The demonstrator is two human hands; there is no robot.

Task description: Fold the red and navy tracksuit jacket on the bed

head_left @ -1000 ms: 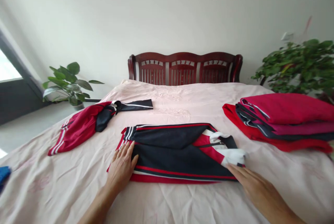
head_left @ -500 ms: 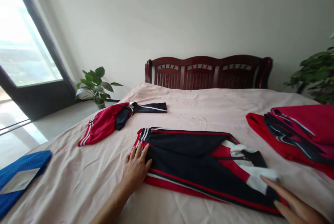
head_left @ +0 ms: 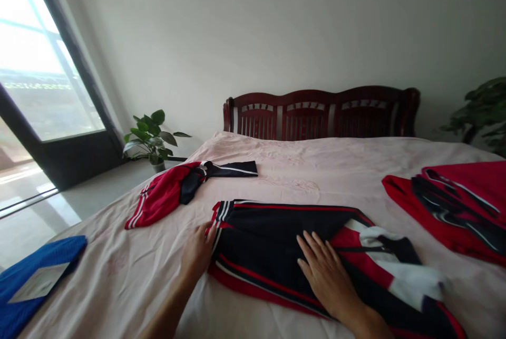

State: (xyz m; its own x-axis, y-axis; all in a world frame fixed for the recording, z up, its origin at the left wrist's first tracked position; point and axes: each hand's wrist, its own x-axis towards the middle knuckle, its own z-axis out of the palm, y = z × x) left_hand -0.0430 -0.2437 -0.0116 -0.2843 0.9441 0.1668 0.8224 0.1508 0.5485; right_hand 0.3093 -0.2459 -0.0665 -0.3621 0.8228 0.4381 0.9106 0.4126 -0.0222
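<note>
I note both hands open: left hand [head_left: 197, 249] at the folded navy-and-red striped jacket [head_left: 272, 239]'s left end, right hand [head_left: 326, 275] flat atop it.

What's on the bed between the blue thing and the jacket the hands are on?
Head view: only bare sheet between the blue bag and the jacket.

I see daylight pouring in from the window [head_left: 35, 80] on the far left, blown out to near white there. It gives a pale sheen on the floor [head_left: 43, 212] below. The wall [head_left: 253, 33] reads soft grey-white, shadows faint. Edges bend wide-angle; the plant [head_left: 482, 115] at far right is smeared and dim.
</note>
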